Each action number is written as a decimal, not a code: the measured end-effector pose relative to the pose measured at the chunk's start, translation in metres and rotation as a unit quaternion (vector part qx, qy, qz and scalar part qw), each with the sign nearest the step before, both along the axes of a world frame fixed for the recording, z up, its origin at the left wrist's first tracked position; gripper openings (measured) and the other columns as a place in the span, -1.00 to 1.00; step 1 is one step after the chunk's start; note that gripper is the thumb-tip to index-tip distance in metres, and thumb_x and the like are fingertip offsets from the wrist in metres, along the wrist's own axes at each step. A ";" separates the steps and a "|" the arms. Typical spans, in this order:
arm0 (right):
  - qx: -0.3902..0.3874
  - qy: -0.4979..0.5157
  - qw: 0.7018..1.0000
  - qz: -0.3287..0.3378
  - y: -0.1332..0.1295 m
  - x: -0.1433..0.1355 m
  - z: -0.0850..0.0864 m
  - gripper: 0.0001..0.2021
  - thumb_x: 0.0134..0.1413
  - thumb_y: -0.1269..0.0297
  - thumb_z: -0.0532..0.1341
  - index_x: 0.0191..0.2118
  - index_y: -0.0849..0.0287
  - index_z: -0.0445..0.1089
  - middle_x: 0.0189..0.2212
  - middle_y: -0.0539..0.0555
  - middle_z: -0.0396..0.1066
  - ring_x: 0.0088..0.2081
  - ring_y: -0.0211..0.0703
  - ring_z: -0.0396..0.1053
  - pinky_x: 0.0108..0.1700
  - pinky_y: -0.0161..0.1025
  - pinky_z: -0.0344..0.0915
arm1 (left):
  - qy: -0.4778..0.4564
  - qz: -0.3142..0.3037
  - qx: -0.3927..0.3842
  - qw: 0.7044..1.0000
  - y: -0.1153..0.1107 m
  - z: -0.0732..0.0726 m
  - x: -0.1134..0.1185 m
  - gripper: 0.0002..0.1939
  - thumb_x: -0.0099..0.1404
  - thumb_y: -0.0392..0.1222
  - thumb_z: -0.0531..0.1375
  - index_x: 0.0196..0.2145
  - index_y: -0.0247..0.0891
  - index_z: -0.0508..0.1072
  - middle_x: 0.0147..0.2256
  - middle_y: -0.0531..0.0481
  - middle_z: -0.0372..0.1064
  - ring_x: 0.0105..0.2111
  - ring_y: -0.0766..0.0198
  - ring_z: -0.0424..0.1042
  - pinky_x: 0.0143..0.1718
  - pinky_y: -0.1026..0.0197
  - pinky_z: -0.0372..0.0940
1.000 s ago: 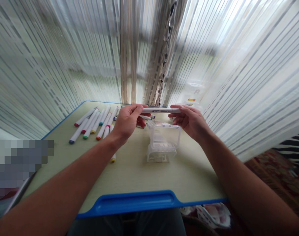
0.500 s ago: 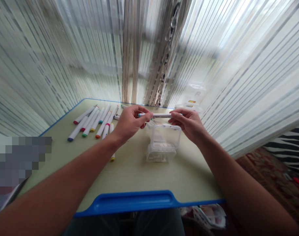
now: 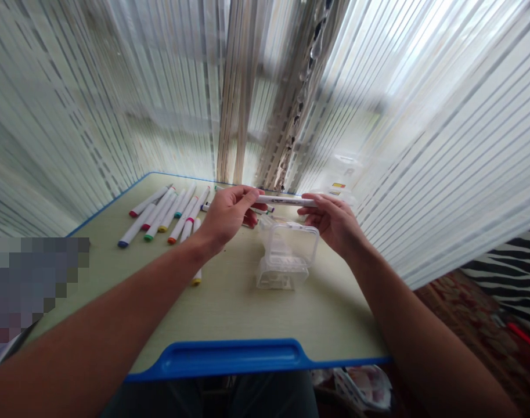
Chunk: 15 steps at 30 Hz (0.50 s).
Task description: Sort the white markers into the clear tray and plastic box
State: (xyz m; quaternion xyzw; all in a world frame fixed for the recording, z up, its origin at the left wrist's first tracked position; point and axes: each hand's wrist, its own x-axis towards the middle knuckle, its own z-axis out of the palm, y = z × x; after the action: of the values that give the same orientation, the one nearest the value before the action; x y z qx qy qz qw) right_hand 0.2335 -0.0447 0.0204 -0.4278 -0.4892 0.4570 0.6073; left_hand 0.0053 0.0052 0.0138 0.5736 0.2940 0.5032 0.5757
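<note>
Both hands (image 3: pixel 233 213) grip a slim white marker (image 3: pixel 286 201) with dark printing along its barrel

Dark, dull bluish trousers (image 3: pixel 273 397), two slim bare forearms (image 3: pixel 116 310), bare fingers (image 3: pixel 247 201)

place: home interior | string curtain (image 3: pixel 169 81) | hanging clear beads (image 3: pixel 316 49) | patterned red rug (image 3: pixel 460 313) | blue-edged desk (image 3: pixel 234 316)

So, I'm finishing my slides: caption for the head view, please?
Left hand and right hand hold a white marker near a clear case.
</note>
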 end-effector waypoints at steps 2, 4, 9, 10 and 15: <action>0.001 -0.001 1.000 0.002 0.001 0.001 -0.001 -0.71 0.03 0.08 0.41 -0.21 0.19 0.58 -0.44 0.09 0.63 -0.59 -0.26 0.46 -0.55 -0.34 0.33 | -0.011 -0.004 -0.018 1.000 0.001 0.000 0.000 -0.78 0.35 -0.14 0.24 -0.20 -0.37 0.56 -0.37 -0.13 0.58 -0.60 0.40 0.39 -0.54 0.32 0.33; 0.001 0.000 1.000 0.006 0.001 0.002 -0.001 -0.70 0.06 0.08 0.38 -0.19 0.19 0.57 -0.42 0.09 0.63 -0.58 -0.26 0.47 -0.55 -0.32 0.35 | -0.018 -0.007 -0.026 0.999 0.001 0.000 0.000 -0.78 0.38 -0.17 0.19 -0.18 -0.38 0.55 -0.37 -0.13 0.57 -0.60 0.39 0.39 -0.54 0.32 0.33; 0.016 0.011 1.000 0.010 0.002 0.001 -0.004 -0.69 -0.02 0.08 0.45 -0.24 0.21 0.59 -0.43 0.11 0.63 -0.58 -0.26 0.49 -0.55 -0.35 0.34 | 0.013 0.001 0.005 1.000 -0.001 -0.003 0.001 -0.79 0.29 -0.18 0.30 -0.19 -0.40 0.54 -0.41 -0.04 0.52 -0.60 0.42 0.36 -0.55 0.33 0.31; 0.017 0.008 1.000 0.010 0.002 0.000 -0.004 -0.70 -0.04 0.09 0.48 -0.25 0.20 0.60 -0.44 0.10 0.63 -0.58 -0.27 0.49 -0.54 -0.36 0.34 | 0.024 0.005 0.016 1.000 -0.001 -0.003 0.001 -0.75 0.23 -0.16 0.36 -0.20 -0.39 0.54 -0.43 -0.02 0.50 -0.60 0.42 0.35 -0.55 0.33 0.30; 0.018 -0.012 1.000 0.003 0.003 0.001 -0.009 -0.74 -0.11 0.19 0.53 -0.28 0.18 0.62 -0.49 0.06 0.61 -0.60 -0.33 0.45 -0.53 -0.40 0.33 | 0.058 0.009 0.042 0.997 -0.002 -0.004 0.002 -0.61 0.10 -0.04 0.47 -0.25 -0.39 0.54 -0.49 0.05 0.44 -0.62 0.44 0.32 -0.57 0.33 0.27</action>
State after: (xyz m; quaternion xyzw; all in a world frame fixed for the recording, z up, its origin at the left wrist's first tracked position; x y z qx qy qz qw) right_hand 0.2340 -0.0414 0.0109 -0.4210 -0.5062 0.4444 0.6075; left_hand 0.0068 0.0029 0.0098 0.6224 0.3104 0.4862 0.5291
